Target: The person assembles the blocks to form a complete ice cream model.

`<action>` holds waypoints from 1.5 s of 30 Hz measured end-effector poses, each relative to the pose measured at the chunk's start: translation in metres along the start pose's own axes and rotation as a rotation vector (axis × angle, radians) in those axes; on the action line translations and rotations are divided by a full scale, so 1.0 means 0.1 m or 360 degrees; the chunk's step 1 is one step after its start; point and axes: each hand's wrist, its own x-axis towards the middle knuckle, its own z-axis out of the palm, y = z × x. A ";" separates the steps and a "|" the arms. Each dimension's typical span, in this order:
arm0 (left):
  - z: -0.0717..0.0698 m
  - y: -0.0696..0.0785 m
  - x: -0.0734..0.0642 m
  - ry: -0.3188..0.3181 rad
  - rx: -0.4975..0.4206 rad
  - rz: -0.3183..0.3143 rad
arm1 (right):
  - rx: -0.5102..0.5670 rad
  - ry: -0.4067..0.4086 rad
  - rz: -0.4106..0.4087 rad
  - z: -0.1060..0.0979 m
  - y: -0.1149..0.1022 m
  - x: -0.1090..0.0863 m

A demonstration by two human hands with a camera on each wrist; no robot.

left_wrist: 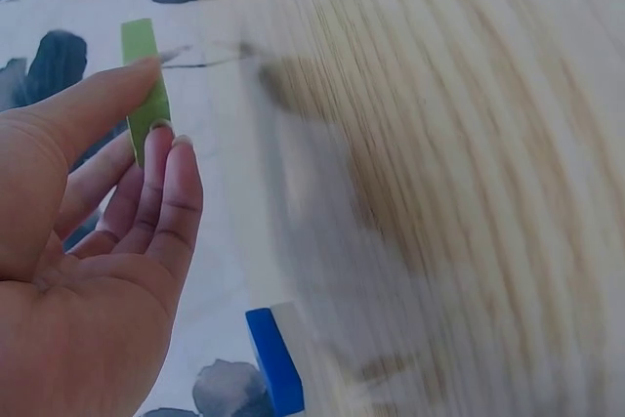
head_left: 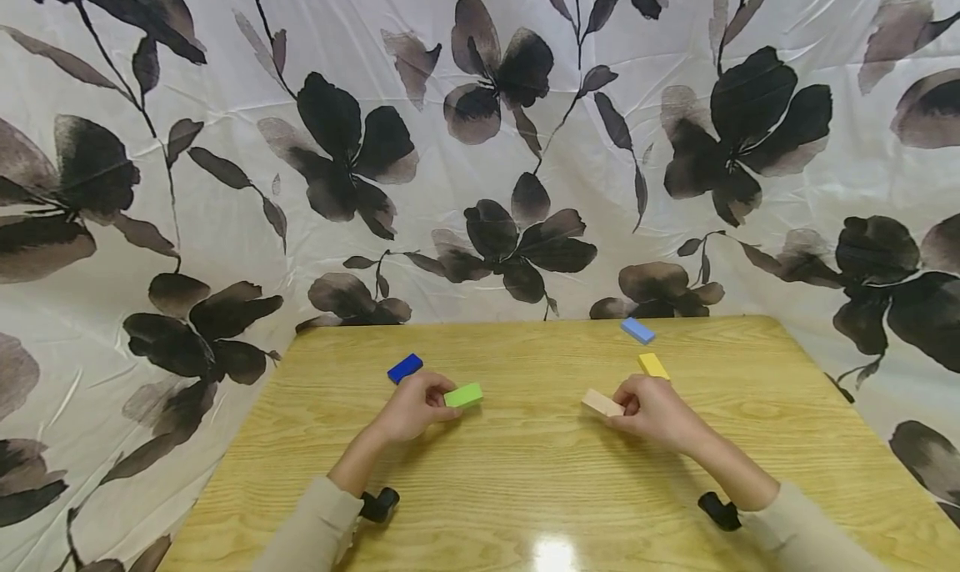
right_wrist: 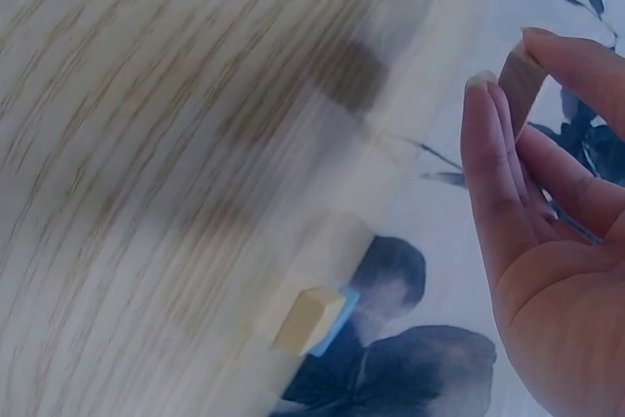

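My left hand (head_left: 417, 407) pinches a light green block (head_left: 463, 395) between thumb and fingertips; the left wrist view shows the green block (left_wrist: 145, 95) held up above the table. A dark blue block (head_left: 405, 368) lies just behind that hand. On the other side, my right hand (head_left: 656, 412) pinches a pale wooden block (head_left: 602, 403), partly covered by the fingers in the right wrist view. Close behind the right hand is a yellow block (head_left: 653, 366), and farther back, near the table's rear edge, a light blue block (head_left: 637, 331).
The wood-grained table (head_left: 525, 464) ends at the back against a white cloth (head_left: 480, 163) printed with dark flowers. A black wrist strap piece (head_left: 380, 505) sticks out beside the left sleeve, and a similar black piece (head_left: 719, 511) beside the right one.
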 end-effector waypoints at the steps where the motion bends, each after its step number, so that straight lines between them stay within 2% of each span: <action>1: 0.01 0.01 0.01 -0.0002 -0.0007 -0.0008 | 0.0002 0.0000 -0.0001 0.01 0.00 0.00; 11: 0.11 0.05 0.08 -0.0024 0.0006 -0.0004 | 0.0045 -0.0015 0.0010 0.09 -0.03 0.03; 20: 0.20 0.12 0.12 -0.0053 -0.0037 -0.0052 | 0.0070 -0.0017 -0.0042 0.18 -0.05 0.05; 38: 0.33 0.18 0.24 -0.0111 -0.0046 -0.0002 | 0.0168 -0.0078 -0.0026 0.32 -0.17 0.08; 45: 0.40 0.22 0.29 -0.0121 -0.0039 0.0005 | 0.0144 -0.0075 0.0004 0.37 -0.22 0.12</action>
